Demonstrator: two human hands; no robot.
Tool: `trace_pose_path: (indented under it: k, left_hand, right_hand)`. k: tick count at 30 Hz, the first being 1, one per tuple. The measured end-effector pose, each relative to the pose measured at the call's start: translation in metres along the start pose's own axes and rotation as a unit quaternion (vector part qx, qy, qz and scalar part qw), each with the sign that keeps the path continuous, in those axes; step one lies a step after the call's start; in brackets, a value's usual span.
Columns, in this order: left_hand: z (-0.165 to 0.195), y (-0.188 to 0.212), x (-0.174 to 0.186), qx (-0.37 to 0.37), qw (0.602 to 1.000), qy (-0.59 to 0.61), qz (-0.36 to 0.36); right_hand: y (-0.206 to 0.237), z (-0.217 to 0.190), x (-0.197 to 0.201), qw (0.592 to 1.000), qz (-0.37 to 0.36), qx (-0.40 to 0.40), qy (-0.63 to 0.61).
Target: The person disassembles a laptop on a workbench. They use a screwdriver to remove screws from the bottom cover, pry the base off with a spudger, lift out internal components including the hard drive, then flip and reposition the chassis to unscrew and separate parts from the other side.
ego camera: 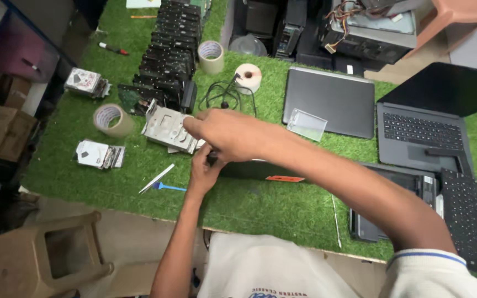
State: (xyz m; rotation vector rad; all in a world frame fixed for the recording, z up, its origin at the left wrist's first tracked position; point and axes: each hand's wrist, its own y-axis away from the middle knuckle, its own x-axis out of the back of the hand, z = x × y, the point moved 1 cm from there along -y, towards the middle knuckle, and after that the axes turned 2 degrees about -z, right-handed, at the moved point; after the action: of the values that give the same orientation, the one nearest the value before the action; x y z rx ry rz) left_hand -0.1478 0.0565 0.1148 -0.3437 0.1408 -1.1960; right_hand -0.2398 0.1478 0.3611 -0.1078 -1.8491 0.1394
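Observation:
My right hand [227, 132] reaches across to the left, its fingertips touching a silver metal drive bracket [164, 128] that lies on the green turf mat [260, 207]. Under the right wrist my left hand [204, 168] comes up from below, closed on a small dark object that is mostly hidden. A dark flat device [260, 170] with an orange sticker lies beneath my right forearm. A white stick [157, 177] and a blue pry tool [168, 187] rest just left of the left hand.
A row of stacked hard drives [172, 49] runs up the mat, with tape rolls [112, 120] [211, 56], loose drives [86, 81] [99, 154] and a black cable [222, 95] nearby. Laptops [329, 100] [426, 121] lie right. A plastic stool [40, 259] stands front left.

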Motion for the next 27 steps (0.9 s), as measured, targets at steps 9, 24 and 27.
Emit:
trace_pose_path:
  k: [9,24,27]
  left_hand:
    - [-0.01,-0.001,-0.002,0.012,1.0,0.021,-0.005]
    - [-0.039,0.007,0.0,0.069,0.997,0.032,0.003]
    - [-0.034,0.011,0.001,0.049,0.999,-0.005,0.015]
  right_hand:
    - [0.003,-0.008,0.014,0.999,-0.002,-0.027,-0.02]
    - [-0.007,-0.014,-0.014,0.988,-0.054,-0.124,0.074]
    - [-0.012,-0.02,-0.01,0.987,-0.089,-0.13,0.033]
